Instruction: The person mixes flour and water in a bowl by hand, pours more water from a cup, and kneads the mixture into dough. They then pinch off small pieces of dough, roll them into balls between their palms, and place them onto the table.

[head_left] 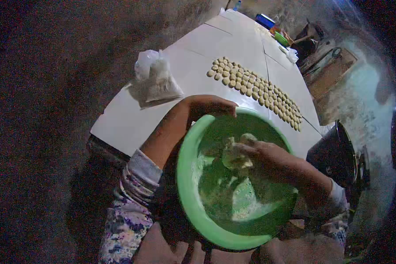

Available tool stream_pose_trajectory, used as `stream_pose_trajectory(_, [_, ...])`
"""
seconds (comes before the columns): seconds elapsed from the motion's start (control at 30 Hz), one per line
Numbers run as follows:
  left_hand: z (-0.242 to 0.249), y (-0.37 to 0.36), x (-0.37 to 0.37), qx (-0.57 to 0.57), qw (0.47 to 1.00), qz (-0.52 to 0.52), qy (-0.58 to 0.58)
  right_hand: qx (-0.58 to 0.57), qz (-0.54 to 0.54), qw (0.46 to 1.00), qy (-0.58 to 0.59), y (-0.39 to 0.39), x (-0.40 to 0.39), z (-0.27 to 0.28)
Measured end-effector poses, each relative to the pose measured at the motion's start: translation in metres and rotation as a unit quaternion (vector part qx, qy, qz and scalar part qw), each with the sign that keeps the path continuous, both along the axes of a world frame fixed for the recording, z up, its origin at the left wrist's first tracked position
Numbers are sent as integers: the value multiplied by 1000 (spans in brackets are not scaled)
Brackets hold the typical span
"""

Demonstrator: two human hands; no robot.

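A round green basin [185, 176] is tilted toward me at the near edge of the table, and its inner wall carries whitish smears and bits of dough. My left hand [213, 105] is closed over the basin's far rim, with its fingertips mostly out of sight. Inside the basin, my right hand [266, 154] grips a pale, lumpy piece of dough [235, 159]. Part of that dough is covered by the fingers. Beyond the basin, many small rounded dough pieces [259, 90] lie in rows on the white table [189, 61].
To the left on the table stands a clear plastic bag [160, 83] with pale contents. A dark bucket [334, 152] is at the right, beside the table. Toward the far end are a blue container [265, 20] and a green item [281, 39].
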State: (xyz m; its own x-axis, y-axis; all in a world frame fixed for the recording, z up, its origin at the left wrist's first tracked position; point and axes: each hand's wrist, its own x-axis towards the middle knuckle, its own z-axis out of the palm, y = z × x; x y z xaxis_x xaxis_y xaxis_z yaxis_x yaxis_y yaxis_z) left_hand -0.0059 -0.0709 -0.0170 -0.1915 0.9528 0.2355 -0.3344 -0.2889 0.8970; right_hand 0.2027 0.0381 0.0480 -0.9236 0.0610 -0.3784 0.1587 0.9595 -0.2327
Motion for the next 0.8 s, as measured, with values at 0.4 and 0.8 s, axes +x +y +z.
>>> stream_pose_trajectory(0.4, [6,5,-5,-62,996,-45,-44,-492,-381,764,168,-39,-18,-14])
stream_pose_trajectory(0.8, [3,6,6,-6,1000,-17,5,13,-31,999,0,-7,20,-28])
